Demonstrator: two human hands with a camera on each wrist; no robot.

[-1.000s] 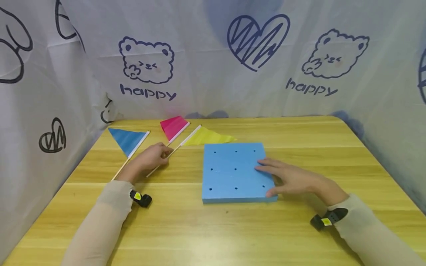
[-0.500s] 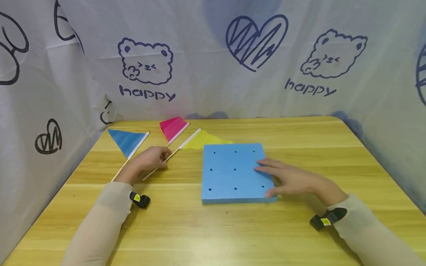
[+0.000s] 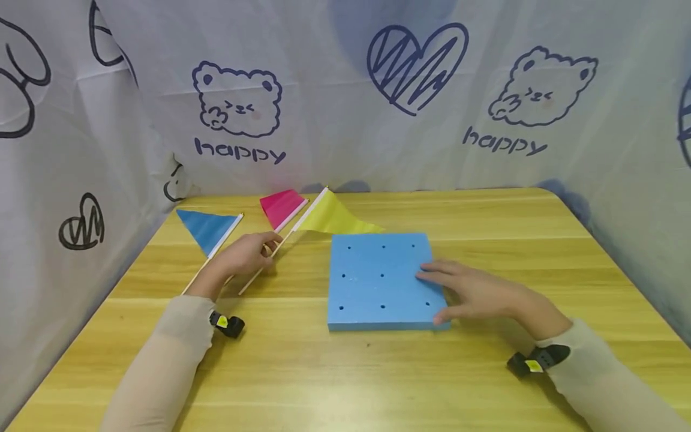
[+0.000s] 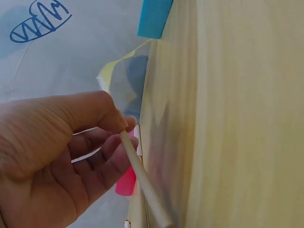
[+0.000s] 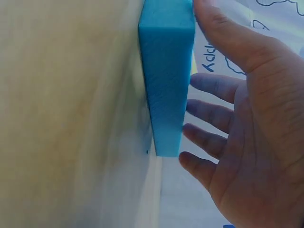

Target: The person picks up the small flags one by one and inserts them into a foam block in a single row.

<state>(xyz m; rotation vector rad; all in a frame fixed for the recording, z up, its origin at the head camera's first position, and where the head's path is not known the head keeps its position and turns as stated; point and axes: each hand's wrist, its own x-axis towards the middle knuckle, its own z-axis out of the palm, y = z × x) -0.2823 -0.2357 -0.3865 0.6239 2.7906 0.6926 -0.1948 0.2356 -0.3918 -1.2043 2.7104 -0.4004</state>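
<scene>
My left hand pinches the thin wooden stick of a yellow pennant flag between thumb and fingers. In the left wrist view the stick slants down from the fingertips, and the flag's cloth hangs off its far end. A square blue foam block with rows of small holes lies on the table. On its right edge my right hand rests, fingers spread over the top. The right wrist view shows the fingertips touching the upper face of the blue block.
A blue pennant flag lies left of my left hand, its stick partly under the forearm. Behind the hand lies a pink flag. The wooden table meets a white printed cloth at the back and sides.
The yellow flag dipped slightly, then rose, its tip now higher and its cloth more spread. My left hand stays nearly in place. The right hand has shifted very slightly right on the block.
</scene>
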